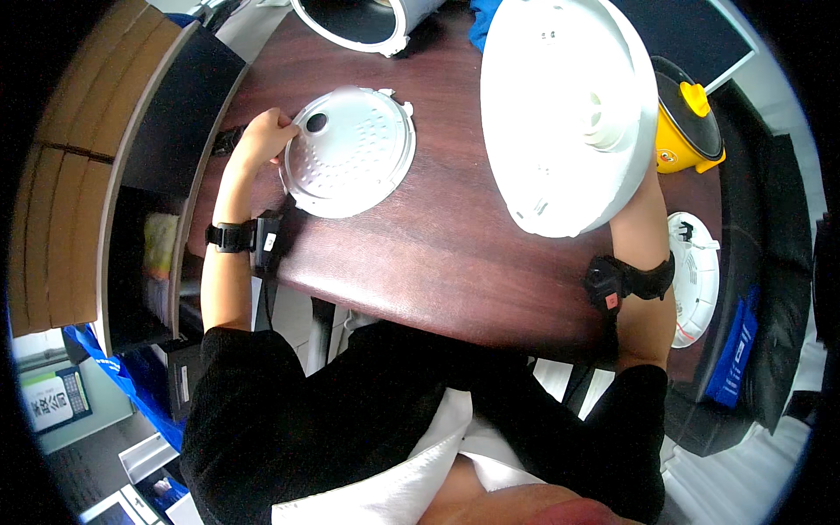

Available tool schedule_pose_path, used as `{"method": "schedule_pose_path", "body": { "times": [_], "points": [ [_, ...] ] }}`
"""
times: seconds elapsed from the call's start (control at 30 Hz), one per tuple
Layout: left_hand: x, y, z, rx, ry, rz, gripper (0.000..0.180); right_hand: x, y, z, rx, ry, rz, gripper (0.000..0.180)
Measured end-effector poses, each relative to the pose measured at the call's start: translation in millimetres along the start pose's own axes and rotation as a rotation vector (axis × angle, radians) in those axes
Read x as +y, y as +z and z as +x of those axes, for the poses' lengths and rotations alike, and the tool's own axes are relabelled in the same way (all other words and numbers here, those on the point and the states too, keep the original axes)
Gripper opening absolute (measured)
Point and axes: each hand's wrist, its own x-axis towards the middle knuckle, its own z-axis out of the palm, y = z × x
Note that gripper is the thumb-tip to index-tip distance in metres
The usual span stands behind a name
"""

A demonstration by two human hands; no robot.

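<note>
- left hand point(262, 136) pinching far-left rim of the round metal inner lid plate point(350, 164); fingers curled narrow on the edge, plate lying flat on the dark wood table point(437, 254), left of centre
- plate is round, no long axis; dark hole near its far-left, just beside the fingers
- right hand hidden behind the big white cooker lid point(569, 109), which it holds up on the right; grip itself can't be seen
- left hand is the nearer one to the plate; white lid sits well right of it, bare table between
- yellow small cooker point(687, 127) far right, behind the white lid
- white pot body point(363, 22) at far edge, beyond the plate
- another white round part point(700, 276) low right, off the table
- nothing lying between plate and white lid
</note>
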Motion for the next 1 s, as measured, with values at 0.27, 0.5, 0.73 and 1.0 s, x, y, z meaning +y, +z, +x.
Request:
{"method": "schedule_pose_path", "body": {
  "times": [0.27,0.5,0.73,1.0],
  "points": [
    [29.5,-14.7,-28.1,0.113,0.16,-0.322,0.036,-6.0,-3.0,-4.1,-0.002,-0.03,-0.024,0.039],
    [50.2,-23.7,-69.5,-0.224,0.101,-1.101,0.038,-1.0,-1.4,-4.8,-0.069,-0.027,0.04,0.039],
    [140.9,-24.0,-125.8,0.0,0.404,-1.21,0.03,-3.5,4.8,-15.9,0.058,-0.14,-0.157,0.038],
    [195.4,2.3,-145.2,0.127,0.756,-1.094,0.032,-5.3,10.8,-13.0,0.29,0.071,0.064,0.043]
  ]
}}
